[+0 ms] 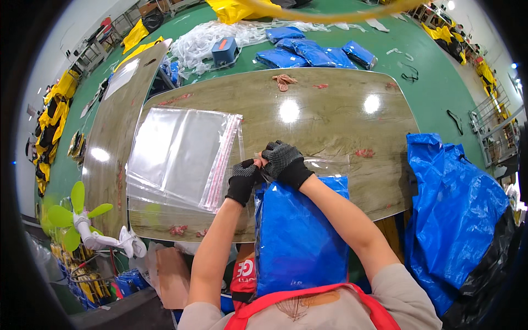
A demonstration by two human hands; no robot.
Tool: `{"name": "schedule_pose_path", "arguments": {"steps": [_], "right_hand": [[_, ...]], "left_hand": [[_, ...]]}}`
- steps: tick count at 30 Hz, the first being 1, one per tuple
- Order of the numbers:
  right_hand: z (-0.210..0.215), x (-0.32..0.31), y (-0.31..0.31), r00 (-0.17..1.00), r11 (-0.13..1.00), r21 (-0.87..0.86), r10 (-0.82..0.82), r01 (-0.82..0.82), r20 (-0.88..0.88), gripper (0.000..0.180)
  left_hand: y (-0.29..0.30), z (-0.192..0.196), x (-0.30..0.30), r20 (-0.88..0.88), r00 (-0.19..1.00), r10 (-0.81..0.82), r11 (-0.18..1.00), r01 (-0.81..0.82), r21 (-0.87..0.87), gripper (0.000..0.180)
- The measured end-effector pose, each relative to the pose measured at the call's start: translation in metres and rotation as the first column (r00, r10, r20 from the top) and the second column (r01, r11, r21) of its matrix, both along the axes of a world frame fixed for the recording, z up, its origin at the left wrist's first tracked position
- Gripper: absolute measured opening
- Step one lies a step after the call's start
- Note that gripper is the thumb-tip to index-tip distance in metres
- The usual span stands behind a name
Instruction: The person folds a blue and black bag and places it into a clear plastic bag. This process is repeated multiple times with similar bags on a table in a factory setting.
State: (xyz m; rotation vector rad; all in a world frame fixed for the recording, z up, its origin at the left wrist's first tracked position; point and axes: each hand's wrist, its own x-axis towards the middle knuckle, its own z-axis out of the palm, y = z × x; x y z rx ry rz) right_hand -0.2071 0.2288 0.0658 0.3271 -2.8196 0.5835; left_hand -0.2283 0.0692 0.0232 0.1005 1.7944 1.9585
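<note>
Blue folded item (301, 231) in clear bag, near table edge at my chest | I judge it inserted, bag mouth not yet sealed | left hand (242, 179) and right hand (282, 162) together, pinching the bag's top | spare bag stack (176, 157) left | table (330, 110).

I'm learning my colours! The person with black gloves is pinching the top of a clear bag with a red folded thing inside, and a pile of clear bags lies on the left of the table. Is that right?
Almost. The folded thing inside the clear bag is blue, not red, as the head view shows. The rest holds: the left hand and right hand wear black gloves and pinch the bag's top, and the pile of clear bags lies on the left of the table.
</note>
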Motion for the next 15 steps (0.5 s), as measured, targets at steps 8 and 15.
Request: {"name": "schedule_pose_path", "arguments": {"steps": [8, 15], "right_hand": [[0.059, 0.013, 0.025, 0.963, 0.969, 0.079, 0.241, -0.232, -0.123, 0.011], [0.126, 0.031, 0.032, 0.940, 0.914, 0.258, 0.337, -0.313, -0.050, 0.007]], "left_hand": [[0.015, 0.070, 0.033, -0.264, 0.964, -0.031, 0.996, 0.051, 0.068, 0.023], [0.017, 0.103, 0.059, -0.627, 0.777, -0.056, 0.974, -0.097, -0.207, 0.021]]}}
